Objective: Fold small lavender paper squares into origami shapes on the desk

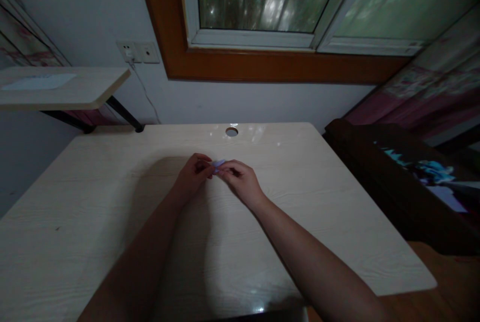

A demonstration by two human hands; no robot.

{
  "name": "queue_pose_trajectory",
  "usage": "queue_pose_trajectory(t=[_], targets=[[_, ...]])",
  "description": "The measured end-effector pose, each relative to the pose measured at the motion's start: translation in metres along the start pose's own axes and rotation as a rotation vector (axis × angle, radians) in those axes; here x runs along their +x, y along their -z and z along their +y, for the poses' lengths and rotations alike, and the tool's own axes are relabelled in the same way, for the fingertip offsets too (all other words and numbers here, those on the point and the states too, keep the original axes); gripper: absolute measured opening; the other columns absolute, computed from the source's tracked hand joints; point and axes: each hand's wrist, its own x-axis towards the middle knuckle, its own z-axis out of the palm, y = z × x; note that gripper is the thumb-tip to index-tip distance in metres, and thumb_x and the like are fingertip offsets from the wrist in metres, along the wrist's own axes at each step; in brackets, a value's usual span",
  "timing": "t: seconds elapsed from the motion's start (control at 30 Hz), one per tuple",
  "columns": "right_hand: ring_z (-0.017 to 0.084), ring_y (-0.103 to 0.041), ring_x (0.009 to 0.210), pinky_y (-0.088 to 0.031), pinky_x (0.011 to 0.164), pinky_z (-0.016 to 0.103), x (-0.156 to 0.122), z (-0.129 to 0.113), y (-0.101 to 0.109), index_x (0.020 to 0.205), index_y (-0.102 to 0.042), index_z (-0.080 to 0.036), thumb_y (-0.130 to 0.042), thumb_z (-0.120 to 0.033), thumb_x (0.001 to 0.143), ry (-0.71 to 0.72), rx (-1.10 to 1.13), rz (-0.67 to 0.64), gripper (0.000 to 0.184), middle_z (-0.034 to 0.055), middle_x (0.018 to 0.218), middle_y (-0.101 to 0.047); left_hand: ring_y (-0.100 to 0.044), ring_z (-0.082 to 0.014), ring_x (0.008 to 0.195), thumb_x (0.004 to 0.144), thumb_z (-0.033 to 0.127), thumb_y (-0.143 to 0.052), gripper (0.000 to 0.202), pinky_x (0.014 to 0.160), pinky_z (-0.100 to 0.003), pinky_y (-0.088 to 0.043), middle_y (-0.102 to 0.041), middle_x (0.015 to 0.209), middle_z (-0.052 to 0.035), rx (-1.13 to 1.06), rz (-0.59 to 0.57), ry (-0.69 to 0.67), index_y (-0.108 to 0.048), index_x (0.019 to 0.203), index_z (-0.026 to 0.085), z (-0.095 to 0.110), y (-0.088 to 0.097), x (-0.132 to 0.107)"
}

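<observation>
Both my hands meet over the middle of a pale wooden table (93,202). Between their fingertips is a small pale bluish piece of folded paper (217,163). My left hand (193,174) pinches its left end with curled fingers. My right hand (240,179) pinches its right end, fingers bent inward. Most of the paper is hidden by the fingers. The room is dim.
A round cable hole (231,131) sits near the table's far edge. A raised shelf (63,89) juts in at the left, with wall sockets (138,52) behind it. A window (270,2) fills the far wall. Dark furniture with coloured items (412,172) stands at the right.
</observation>
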Motion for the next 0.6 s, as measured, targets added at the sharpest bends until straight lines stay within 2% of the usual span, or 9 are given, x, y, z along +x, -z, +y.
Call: queue_pose_trajectory(t=[0.17, 0.3, 0.47, 0.6], targets=[[0.018, -0.066, 0.082, -0.052, 0.077, 0.03, 0.0, -0.001, 0.001, 0.088, -0.074, -0.023, -0.073, -0.034, 0.081, 0.006, 0.014, 0.092, 0.013, 0.0045, 0.09, -0.071, -0.065, -0.0123, 0.067, 0.075, 0.037, -0.078, 0.036, 0.067, -0.026, -0.052, -0.066, 0.075, 0.0019, -0.067, 0.01, -0.076, -0.055, 0.096, 0.019, 0.001, -0.004, -0.002], [0.018, -0.067, 0.081, -0.053, 0.076, 0.029, 0.001, -0.002, 0.003, 0.088, -0.074, -0.023, -0.073, -0.033, 0.081, 0.016, 0.012, 0.125, 0.012, 0.004, 0.089, -0.071, -0.066, -0.0139, 0.074, 0.069, 0.034, -0.082, 0.032, 0.072, -0.027, -0.055, -0.068, 0.08, -0.0005, 0.061, 0.058, -0.167, -0.062, 0.088, 0.018, -0.003, -0.006, -0.006], [0.017, -0.065, 0.081, -0.052, 0.076, 0.029, 0.001, -0.007, 0.003, 0.086, -0.074, -0.024, -0.073, -0.031, 0.082, 0.076, -0.028, 0.11, 0.009, 0.0033, 0.087, -0.069, -0.068, -0.0147, 0.077, 0.078, 0.034, -0.075, 0.018, 0.074, -0.026, -0.056, -0.071, 0.082, -0.0022, 0.227, 0.071, -0.23, -0.068, 0.087, 0.019, -0.003, -0.002, -0.009], [0.017, -0.064, 0.082, -0.051, 0.077, 0.029, 0.001, -0.011, 0.002, 0.087, -0.075, -0.025, -0.073, -0.029, 0.083, 0.127, -0.047, 0.081, 0.005, 0.003, 0.087, -0.068, -0.068, -0.0149, 0.076, 0.081, 0.033, -0.073, 0.016, 0.073, -0.026, -0.056, -0.072, 0.082, -0.0032, 0.276, 0.077, -0.27, -0.07, 0.086, 0.019, -0.002, 0.0, -0.01]])
